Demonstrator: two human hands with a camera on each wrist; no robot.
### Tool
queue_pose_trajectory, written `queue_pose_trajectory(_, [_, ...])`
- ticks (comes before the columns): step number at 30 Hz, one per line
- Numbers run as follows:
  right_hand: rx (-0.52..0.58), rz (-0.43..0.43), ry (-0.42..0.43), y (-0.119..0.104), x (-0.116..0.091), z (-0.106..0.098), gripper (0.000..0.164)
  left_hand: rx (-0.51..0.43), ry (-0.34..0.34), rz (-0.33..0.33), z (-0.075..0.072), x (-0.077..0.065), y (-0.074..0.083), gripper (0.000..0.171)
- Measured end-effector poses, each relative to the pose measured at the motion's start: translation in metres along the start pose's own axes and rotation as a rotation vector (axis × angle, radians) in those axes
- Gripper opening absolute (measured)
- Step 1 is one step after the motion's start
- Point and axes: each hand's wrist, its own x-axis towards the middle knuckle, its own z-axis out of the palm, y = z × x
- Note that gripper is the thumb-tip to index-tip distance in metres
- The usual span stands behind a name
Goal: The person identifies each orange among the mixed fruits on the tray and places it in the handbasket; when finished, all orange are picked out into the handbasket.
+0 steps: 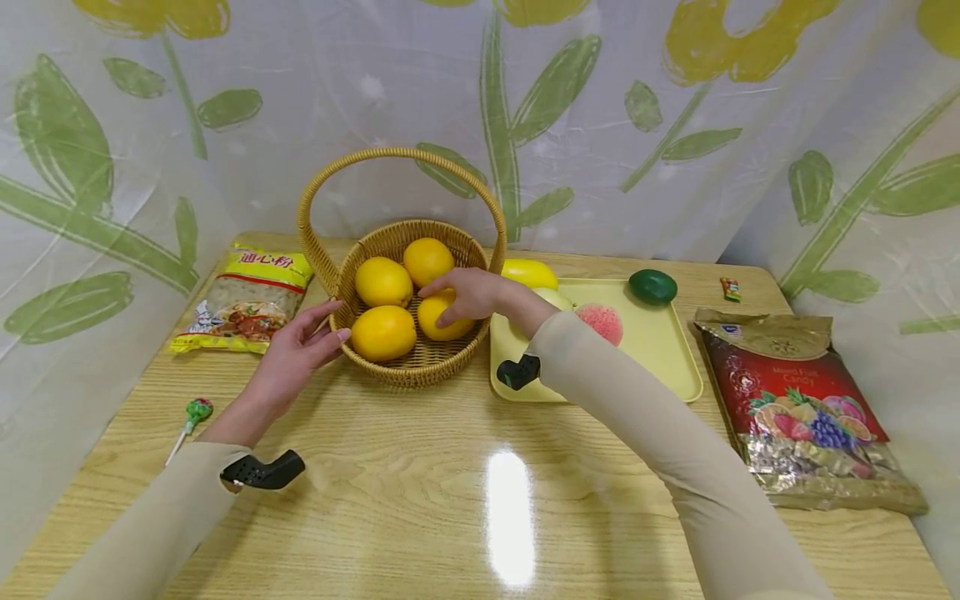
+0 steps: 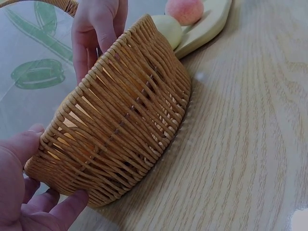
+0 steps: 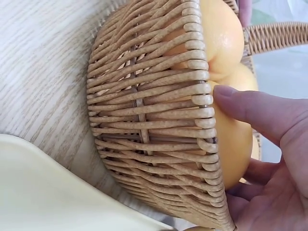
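A round wicker basket with a tall arched handle stands on the table, holding several oval yellow-orange fruits, lemon-like in shape. My left hand grips its left side; in the left wrist view the thumb lies at the rim and the fingers curl against the outer wall. Over the basket's right side, my right hand holds the nearest right fruit from above. In the right wrist view the thumb presses that fruit just inside the rim, while the other fingers are partly hidden behind it.
Right of the basket lies a pale yellow tray with a peach and a dark green fruit; a yellow fruit is behind. A pasta bag and lollipop lie left, a candy bag and small wrapped sweet right.
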Motion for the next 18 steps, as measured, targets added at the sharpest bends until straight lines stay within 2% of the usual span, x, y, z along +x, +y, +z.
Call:
queue_pose_trajectory(10, [-0.039, -0.02, 0.022, 0.0, -0.005, -0.001, 0.058, 0.007, -0.001, -0.009, -0.001, -0.001, 0.0, 0.07])
queue_pose_trajectory(13, [-0.045, -0.043, 0.063, 0.0, -0.01, 0.001, 0.059, 0.003, -0.001, -0.009, 0.0, 0.0, 0.0, 0.071])
queue_pose_trajectory(18, [-0.015, -0.088, 0.193, 0.002, -0.029, 0.008, 0.061, 0.01, 0.004, -0.007, 0.0, -0.001, 0.001, 0.07])
